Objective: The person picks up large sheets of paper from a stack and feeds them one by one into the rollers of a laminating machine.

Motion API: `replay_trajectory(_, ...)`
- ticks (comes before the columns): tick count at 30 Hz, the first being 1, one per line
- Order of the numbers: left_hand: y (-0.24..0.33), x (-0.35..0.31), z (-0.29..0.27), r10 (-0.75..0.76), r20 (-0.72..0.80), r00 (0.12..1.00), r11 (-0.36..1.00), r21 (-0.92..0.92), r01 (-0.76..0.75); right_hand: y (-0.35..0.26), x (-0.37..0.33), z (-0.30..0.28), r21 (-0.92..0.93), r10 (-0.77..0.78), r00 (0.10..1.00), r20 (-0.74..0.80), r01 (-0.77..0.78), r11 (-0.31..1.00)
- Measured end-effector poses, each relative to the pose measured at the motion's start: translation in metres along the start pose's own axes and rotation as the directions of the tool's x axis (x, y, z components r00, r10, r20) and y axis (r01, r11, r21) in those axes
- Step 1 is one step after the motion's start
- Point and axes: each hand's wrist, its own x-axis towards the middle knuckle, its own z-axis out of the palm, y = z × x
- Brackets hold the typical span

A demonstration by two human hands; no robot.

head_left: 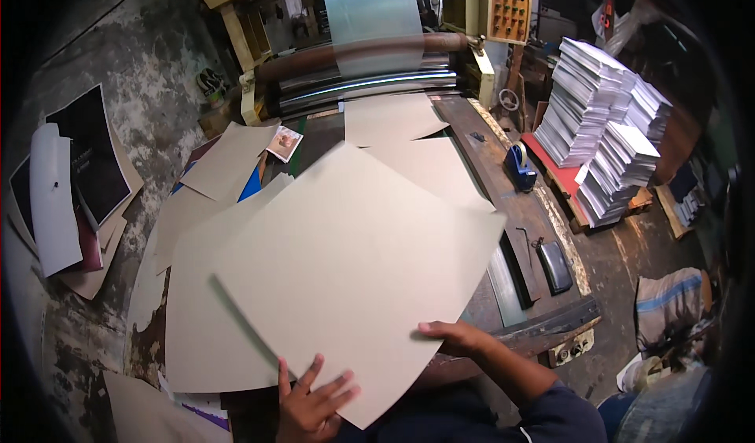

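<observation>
A large beige cardboard sheet [370, 262] is tilted cornerwise in front of me, raised over the sheets beneath. My right hand [452, 338] grips its lower right edge, thumb on top and the other fingers hidden underneath. At its lower left edge, my left hand [314, 400] spreads its fingers against the board. Another beige sheet [204, 325] lies under it to the left. Two more cardboard sheets [393, 116] lie end to end toward the machine's rollers [370, 81], the farther one reaching them.
On the right of the machine bed are a blue tape dispenser [520, 167] and a black case [555, 267]. Tall paper stacks [582, 101] stand on a red-topped pallet beyond. More boards [228, 160] lie at left, near dark printed sheets [90, 156]. A control panel [510, 6] is upper right.
</observation>
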Motion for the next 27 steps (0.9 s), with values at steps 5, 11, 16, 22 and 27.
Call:
replay_trajectory(5,-0.020,-0.004,0.007,-0.250,-0.305,0.919,0.942,0.143,0.304,0.058,-0.032,0.003,0.105,0.121,0.939,-0.323,-0.092,0.990)
replay_trajectory(11,-0.025,-0.009,0.027,-0.386,-0.355,0.852,0.892,0.092,0.443,0.139,-0.069,0.009,0.205,0.158,0.852,-0.499,-0.061,0.977)
replay_trajectory(16,-0.034,-0.006,0.047,-0.616,-0.457,0.641,0.754,-0.109,0.648,0.146,-0.062,0.021,0.389,0.252,0.811,-0.528,-0.033,0.921)
replay_trajectory(22,-0.030,-0.009,0.040,-0.679,-0.352,0.644,0.724,-0.175,0.667,0.106,-0.021,-0.016,0.460,0.248,0.813,-0.526,0.027,0.887)
replay_trajectory(27,-0.019,-0.008,0.040,-0.560,-0.383,0.734,0.808,-0.057,0.587,0.086,0.020,-0.044,0.374,0.142,0.817,-0.559,0.095,0.923)
